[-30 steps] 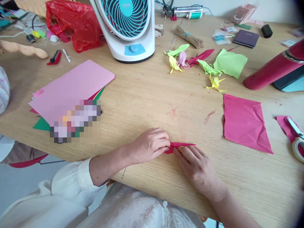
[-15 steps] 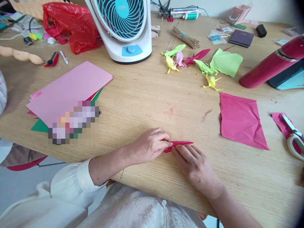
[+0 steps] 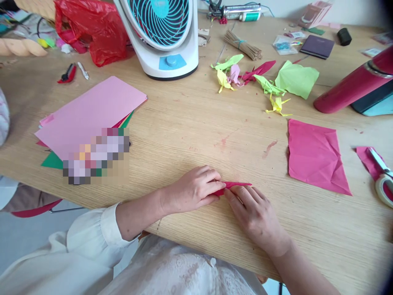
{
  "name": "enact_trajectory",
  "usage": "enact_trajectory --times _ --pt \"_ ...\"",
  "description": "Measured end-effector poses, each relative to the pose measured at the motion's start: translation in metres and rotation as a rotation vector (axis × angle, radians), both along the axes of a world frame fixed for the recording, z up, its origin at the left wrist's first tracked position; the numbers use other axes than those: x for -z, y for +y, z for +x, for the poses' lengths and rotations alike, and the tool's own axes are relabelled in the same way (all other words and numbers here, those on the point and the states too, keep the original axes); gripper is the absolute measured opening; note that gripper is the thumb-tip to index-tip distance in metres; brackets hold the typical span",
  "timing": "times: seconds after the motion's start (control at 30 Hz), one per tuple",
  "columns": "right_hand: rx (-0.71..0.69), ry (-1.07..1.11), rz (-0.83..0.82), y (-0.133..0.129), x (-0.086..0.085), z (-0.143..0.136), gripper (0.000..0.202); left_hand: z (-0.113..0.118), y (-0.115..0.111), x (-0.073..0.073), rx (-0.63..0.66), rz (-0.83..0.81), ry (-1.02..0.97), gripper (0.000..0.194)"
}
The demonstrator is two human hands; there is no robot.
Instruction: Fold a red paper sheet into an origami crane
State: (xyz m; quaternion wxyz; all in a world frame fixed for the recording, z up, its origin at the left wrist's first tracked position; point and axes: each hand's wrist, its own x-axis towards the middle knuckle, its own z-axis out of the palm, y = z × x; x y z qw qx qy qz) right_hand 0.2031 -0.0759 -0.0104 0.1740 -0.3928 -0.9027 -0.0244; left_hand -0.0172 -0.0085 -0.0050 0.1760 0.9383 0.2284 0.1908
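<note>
A narrow folded piece of red paper (image 3: 238, 184) lies on the table near its front edge. My left hand (image 3: 196, 189) grips its left end between thumb and fingers. My right hand (image 3: 252, 209) has its bent fingers pressed on the near side of the same paper, so part of it is hidden. To the right lies a creased red paper sheet (image 3: 317, 156). Further back are folded paper figures, among them a yellow one (image 3: 277, 105) and a green one (image 3: 269, 85), beside a light green sheet (image 3: 297, 79).
A stack of coloured paper (image 3: 92, 110) lies at the left, partly under a pixelated patch. At the back stands a white fan (image 3: 172, 73) by a red plastic bag (image 3: 104, 37). A red bottle (image 3: 344, 90) and scissors (image 3: 379, 159) are at the right.
The view has shifted slightly. The fingers of my left hand now cover more of the folded paper's left end, and my right hand stays against it.
</note>
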Motion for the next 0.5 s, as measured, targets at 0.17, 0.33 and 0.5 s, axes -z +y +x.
enact_trajectory --times 0.17,0.33,0.5 --pt "-0.026 0.087 -0.068 0.000 0.002 -0.002 0.021 0.001 0.000 0.001 0.004 -0.008 -0.002 0.021" --pt "-0.040 0.143 -0.137 0.000 0.005 -0.006 0.018 -0.001 0.002 0.002 0.020 -0.056 -0.009 0.022" --pt "-0.010 0.211 -0.203 0.000 0.009 -0.005 0.018 -0.012 -0.003 -0.003 -0.031 -0.095 -0.007 0.022"
